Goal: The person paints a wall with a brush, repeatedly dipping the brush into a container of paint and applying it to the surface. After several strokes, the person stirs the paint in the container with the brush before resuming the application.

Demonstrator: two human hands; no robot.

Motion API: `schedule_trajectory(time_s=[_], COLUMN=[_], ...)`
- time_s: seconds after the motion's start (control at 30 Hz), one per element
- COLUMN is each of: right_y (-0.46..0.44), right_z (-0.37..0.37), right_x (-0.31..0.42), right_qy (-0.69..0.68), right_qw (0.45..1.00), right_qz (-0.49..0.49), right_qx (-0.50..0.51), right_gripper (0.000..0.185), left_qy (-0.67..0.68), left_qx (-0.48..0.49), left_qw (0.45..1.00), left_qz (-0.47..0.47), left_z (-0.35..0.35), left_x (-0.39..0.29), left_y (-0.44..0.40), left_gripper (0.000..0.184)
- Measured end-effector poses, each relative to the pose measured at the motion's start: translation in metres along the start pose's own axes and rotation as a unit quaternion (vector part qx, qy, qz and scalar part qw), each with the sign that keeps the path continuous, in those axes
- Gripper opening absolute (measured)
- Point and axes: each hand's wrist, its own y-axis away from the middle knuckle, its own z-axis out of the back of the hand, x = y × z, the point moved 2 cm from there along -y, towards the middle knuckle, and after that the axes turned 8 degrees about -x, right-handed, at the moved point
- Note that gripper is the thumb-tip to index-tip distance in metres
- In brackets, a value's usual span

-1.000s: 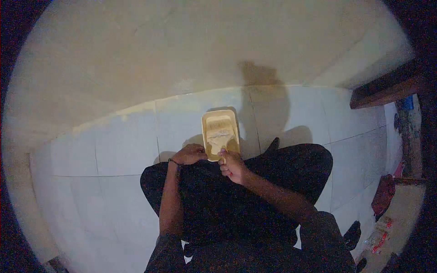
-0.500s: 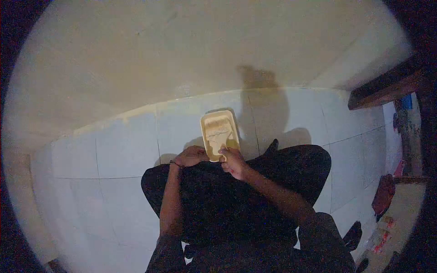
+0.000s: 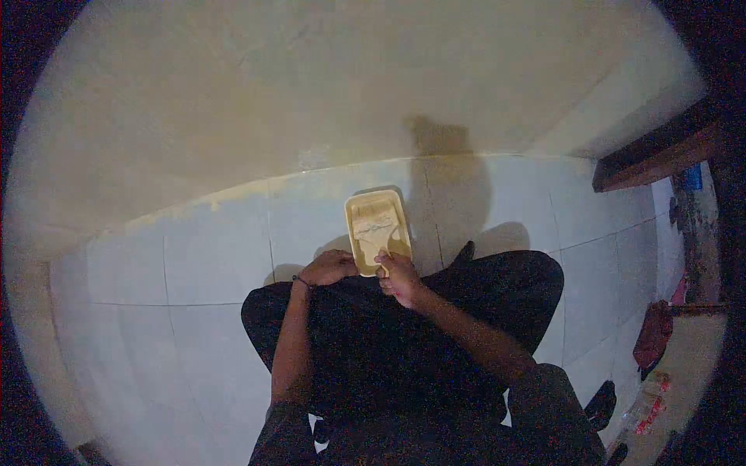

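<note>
On the floor in front of my crossed legs sits a shallow, pale yellow tray [image 3: 349, 225] with rounded corners. A wide, flat paintbrush [image 3: 375, 231] lies inside it, bristles pointing toward the wall. My right hand [image 3: 400, 279] is closed around the brush's handle at the tray's near end, thumb on top. My left hand [image 3: 329, 268], with a dark band at the wrist, is at the near left corner of the tray. Its fingers are bent against the rim, and their tips are partly hidden.
A beige wall [image 3: 311, 85] meets the pale tiled floor [image 3: 210, 264] just beyond the tray, with yellowish paint smears along the joint. A dark wooden piece [image 3: 653, 151] juts in at the right. A clear bottle with a red label [image 3: 649, 408] and a dark red cloth [image 3: 653, 334] lie farther right.
Very little differs. The view has shifted slightly; the hands, the tray and the paintbrush keep nearly the same places.
</note>
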Motion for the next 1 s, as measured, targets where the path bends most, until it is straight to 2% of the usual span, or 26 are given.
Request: schedule_trajectory(time_s=[0.1,0.2,0.27,0.3,0.37,0.4,0.47,0.57,0.63,0.7,0.77,0.8,0.87,0.93,1.0], right_y=[0.007,0.020,0.029,0.035,0.036,0.036,0.038,0.039,0.046,0.044,0.039,0.034,0.032,0.037,0.034], right_z=[-0.004,-0.012,-0.016,-0.016,-0.013,-0.011,-0.007,-0.009,-0.018,-0.018,-0.011,-0.010,-0.005,-0.014,-0.016], right_x=[0.003,0.010,0.013,0.013,0.013,0.012,0.008,0.004,0.014,0.014,0.006,0.003,-0.004,0.004,0.005], right_qy=[0.010,0.002,-0.011,-0.030,-0.051,-0.072,-0.092,-0.152,-0.063,-0.084,-0.102,-0.137,-0.170,-0.087,-0.075], right_qw=[1.000,1.000,0.999,0.998,0.996,0.992,0.987,0.980,0.990,0.987,0.985,0.980,0.974,0.989,0.991], right_qz=[-0.001,-0.010,-0.017,-0.037,-0.060,-0.095,-0.129,-0.124,-0.117,-0.126,-0.133,-0.143,-0.150,-0.109,-0.097], right_qx=[-0.016,-0.026,-0.025,-0.029,-0.037,-0.034,-0.029,0.026,-0.047,-0.044,-0.039,-0.008,0.025,-0.052,-0.058], right_gripper=[0.022,0.018,0.015,0.015,0.015,0.016,0.016,0.015,0.016,0.017,0.019,0.020,0.021,0.018,0.016], left_qy=[0.019,-0.025,0.096,0.097,-0.034,-0.033,0.068,0.026,0.020,0.013,-0.034,-0.035,0.033,0.038,0.044], left_qx=[0.006,-0.008,-0.016,-0.015,-0.017,-0.015,-0.002,0.000,0.000,0.001,-0.031,-0.031,-0.001,0.000,0.000], left_qw=[0.999,1.000,0.995,0.995,0.997,0.997,0.994,0.995,0.996,0.997,0.999,0.999,0.998,0.998,0.998], left_qz=[0.038,-0.006,-0.018,-0.015,-0.074,-0.070,0.084,0.093,0.085,0.076,-0.018,-0.019,0.045,0.044,0.045], left_z=[-0.002,0.002,0.008,0.009,0.008,0.008,0.012,0.011,0.011,0.010,0.007,0.007,0.006,0.006,0.005], left_x=[0.003,-0.001,-0.012,-0.010,-0.005,-0.012,-0.029,-0.025,-0.016,-0.009,-0.004,-0.008,-0.013,-0.021,-0.024], left_y=[-0.001,0.000,0.003,0.001,-0.003,-0.002,0.003,0.001,-0.004,-0.009,-0.010,-0.008,-0.002,0.003,0.007], left_gripper=[0.031,0.029,0.028,0.028,0.028,0.028,0.029,0.030,0.031,0.031,0.032,0.032,0.032,0.032,0.032])
